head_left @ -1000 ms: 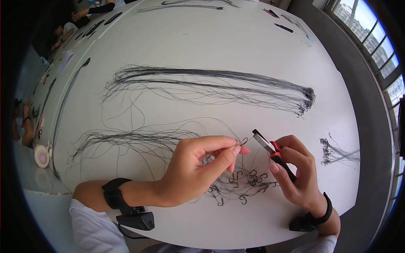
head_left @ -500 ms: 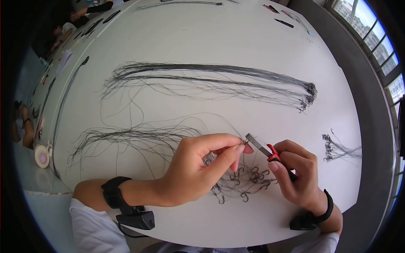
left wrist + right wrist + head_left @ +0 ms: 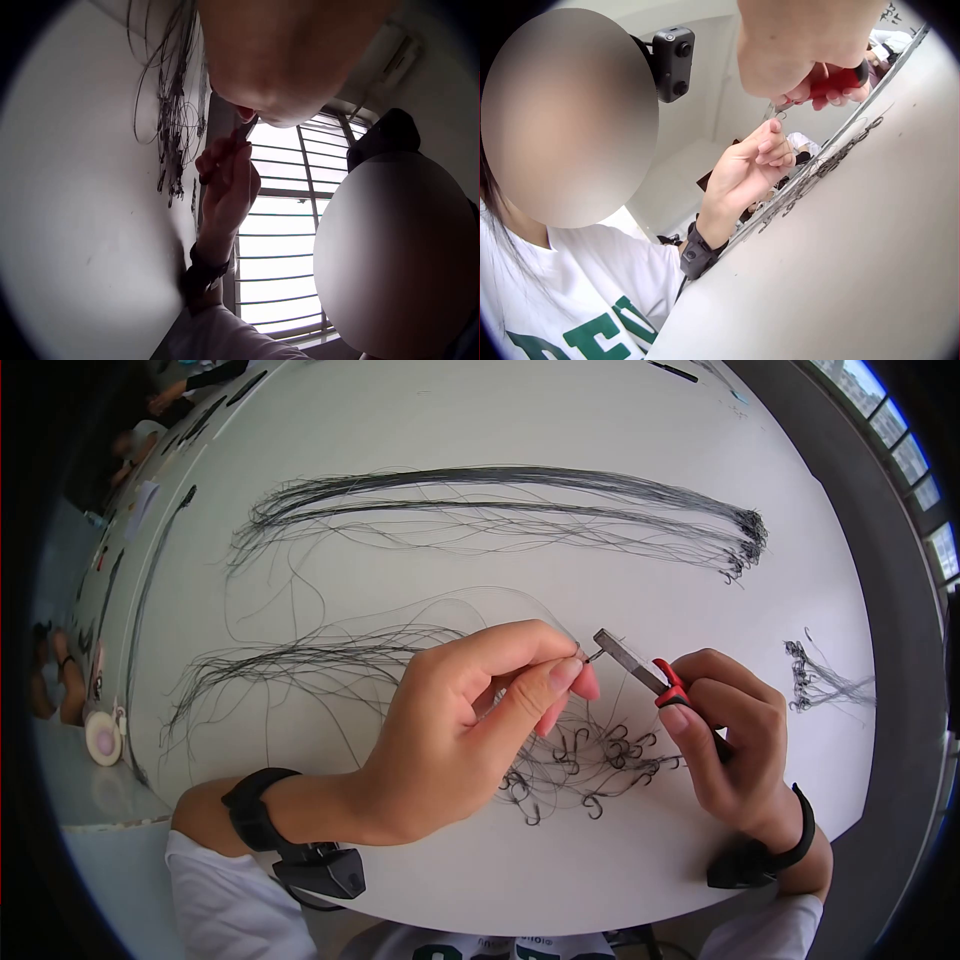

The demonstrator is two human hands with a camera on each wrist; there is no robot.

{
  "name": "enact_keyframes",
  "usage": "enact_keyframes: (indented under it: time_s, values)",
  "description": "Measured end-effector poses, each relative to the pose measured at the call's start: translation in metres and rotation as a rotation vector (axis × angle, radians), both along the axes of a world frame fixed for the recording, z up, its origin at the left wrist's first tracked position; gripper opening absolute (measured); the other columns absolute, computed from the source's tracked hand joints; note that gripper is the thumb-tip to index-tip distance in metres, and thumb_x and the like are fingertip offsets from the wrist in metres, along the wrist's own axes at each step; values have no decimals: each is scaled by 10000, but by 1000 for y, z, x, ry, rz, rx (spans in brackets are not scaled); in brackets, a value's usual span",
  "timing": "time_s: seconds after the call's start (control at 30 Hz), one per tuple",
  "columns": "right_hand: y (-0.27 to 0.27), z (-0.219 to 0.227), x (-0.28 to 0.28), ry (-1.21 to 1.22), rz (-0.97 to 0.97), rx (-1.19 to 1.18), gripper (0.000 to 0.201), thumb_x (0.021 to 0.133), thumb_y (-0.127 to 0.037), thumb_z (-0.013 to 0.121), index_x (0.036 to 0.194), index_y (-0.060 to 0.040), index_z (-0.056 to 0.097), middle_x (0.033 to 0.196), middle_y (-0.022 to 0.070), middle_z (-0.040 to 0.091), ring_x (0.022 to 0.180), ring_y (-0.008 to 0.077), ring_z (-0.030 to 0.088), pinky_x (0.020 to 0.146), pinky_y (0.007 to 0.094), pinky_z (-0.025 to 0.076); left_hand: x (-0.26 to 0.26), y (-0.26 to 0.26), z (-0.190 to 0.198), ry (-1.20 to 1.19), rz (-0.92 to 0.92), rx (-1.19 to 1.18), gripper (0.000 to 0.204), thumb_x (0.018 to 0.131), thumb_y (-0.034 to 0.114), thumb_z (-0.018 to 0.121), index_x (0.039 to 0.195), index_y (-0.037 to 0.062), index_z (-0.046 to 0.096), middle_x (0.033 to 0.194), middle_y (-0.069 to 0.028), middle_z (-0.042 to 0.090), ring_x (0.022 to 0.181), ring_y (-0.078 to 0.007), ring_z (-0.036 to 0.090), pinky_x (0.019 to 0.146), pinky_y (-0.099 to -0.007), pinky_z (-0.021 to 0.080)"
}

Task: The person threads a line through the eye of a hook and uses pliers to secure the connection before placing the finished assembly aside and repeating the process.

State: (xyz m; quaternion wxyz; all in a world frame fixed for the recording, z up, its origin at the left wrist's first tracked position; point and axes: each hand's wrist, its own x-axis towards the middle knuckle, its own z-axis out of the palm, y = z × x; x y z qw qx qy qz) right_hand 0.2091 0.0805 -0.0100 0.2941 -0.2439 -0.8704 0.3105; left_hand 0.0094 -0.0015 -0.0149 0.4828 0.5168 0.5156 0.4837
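In the head view my left hand [image 3: 440,740] pinches a small dark fish hook [image 3: 594,655] between thumb and index finger, most of it hidden by the fingertips. My right hand [image 3: 735,735] grips red-and-black pliers [image 3: 632,660], their metal tips right at the hook's exposed end. The right wrist view shows the red handle [image 3: 840,82] in the curled fingers, above the left hand [image 3: 742,176]. Below both hands, a loose heap of fish hooks [image 3: 590,760] lies on the white table, its dark lines [image 3: 300,655] trailing left.
Farther back lies a long bundle of dark lines [image 3: 480,475] with hooks clustered at its right end [image 3: 745,545]. A smaller hook bundle [image 3: 800,675] is at the right edge. A pale round spool [image 3: 102,738] stands far left; other people sit along the left side.
The pliers have moved from beside the hook to its exposed end, and their jaws, apart earlier, have come together. The left hand keeps its pinch. The head view has tilted downward.
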Motion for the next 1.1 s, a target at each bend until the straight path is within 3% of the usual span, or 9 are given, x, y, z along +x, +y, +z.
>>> enact_keyframes:
  time_s: [1.0,1.1]
  values:
    - [1,-1,2,-21,-25,-77,177,814,-41,604,679,67,569,693,135,560,479,163,475,444,256,371,-1,2,2,-75,-26,-140,208,950,125,452,878,-19,584,745,-5,524,640,-48,434,585,-192,352]
    - [5,-2,2,-12,-28,-28,129,795,-25,604,705,56,560,749,132,550,570,202,496,530,276,406,0,1,4,-125,-44,-157,207,950,130,453,877,-11,586,752,-6,539,634,-43,444,566,-187,355]
